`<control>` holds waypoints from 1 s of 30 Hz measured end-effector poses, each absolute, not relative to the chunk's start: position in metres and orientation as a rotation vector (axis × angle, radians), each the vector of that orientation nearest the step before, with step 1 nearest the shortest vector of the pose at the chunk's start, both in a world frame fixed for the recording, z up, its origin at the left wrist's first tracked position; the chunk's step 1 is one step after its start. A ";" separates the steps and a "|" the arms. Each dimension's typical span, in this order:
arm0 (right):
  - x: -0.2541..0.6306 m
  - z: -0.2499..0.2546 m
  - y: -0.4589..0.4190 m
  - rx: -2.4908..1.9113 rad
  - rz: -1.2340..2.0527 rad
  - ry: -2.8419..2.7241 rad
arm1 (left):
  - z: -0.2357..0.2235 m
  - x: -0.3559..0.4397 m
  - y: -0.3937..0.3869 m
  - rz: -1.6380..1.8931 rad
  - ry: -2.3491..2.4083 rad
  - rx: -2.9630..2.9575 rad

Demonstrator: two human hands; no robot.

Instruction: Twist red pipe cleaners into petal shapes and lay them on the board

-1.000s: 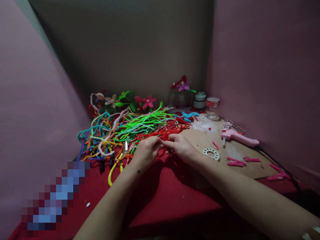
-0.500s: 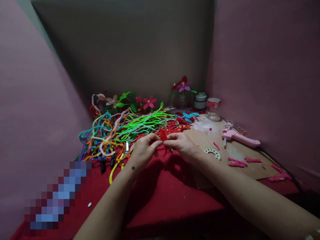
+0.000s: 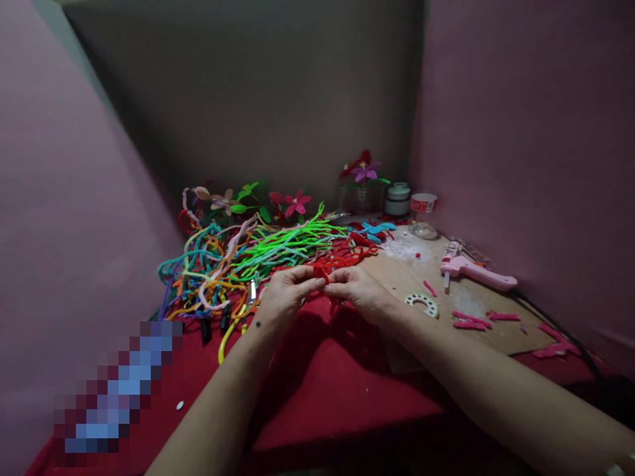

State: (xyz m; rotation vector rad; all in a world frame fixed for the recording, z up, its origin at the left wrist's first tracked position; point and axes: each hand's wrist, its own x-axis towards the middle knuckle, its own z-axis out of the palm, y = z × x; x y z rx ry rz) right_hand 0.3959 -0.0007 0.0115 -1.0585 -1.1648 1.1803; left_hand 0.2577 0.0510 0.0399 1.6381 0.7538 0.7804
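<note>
A small red pipe-cleaner piece [image 3: 320, 272] is pinched between the fingertips of both hands, in the middle of the view. My left hand [image 3: 292, 289] grips it from the left, thumb and forefinger closed. From the right, my right hand [image 3: 353, 284] pinches it too, the fingertips almost meeting. The fingers hide part of the piece, so its full shape cannot be made out. Just beyond the hands lie loose red pipe cleaners [image 3: 350, 254] and a bundle of green pipe cleaners [image 3: 292, 241]. Yellow-handled scissors [image 3: 225, 340] lie to the left of my left hand.
A pink glue gun [image 3: 479, 274] rests on the brown board [image 3: 496, 337] at the right, near a white ring with holes [image 3: 421, 305] and pink scraps [image 3: 471, 322]. Pipe-cleaner flowers [image 3: 296, 202] stand at the back. Tangled coloured pipe cleaners [image 3: 198, 264] heap at the left.
Both hands stay together around the red piece. It stood upright between the fingers half a second ago and now lies lower, tilted toward my left hand.
</note>
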 end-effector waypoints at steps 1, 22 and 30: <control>0.396 0.012 -0.001 -1.059 1.174 -1.177 | 0.040 0.257 0.051 0.784 0.748 1.610; 0.389 0.012 -0.005 -1.052 1.205 -1.215 | 0.035 0.259 0.050 1.026 0.917 1.977; 0.390 0.007 -0.002 -1.183 1.164 -1.186 | 0.031 0.260 0.049 0.925 0.912 2.150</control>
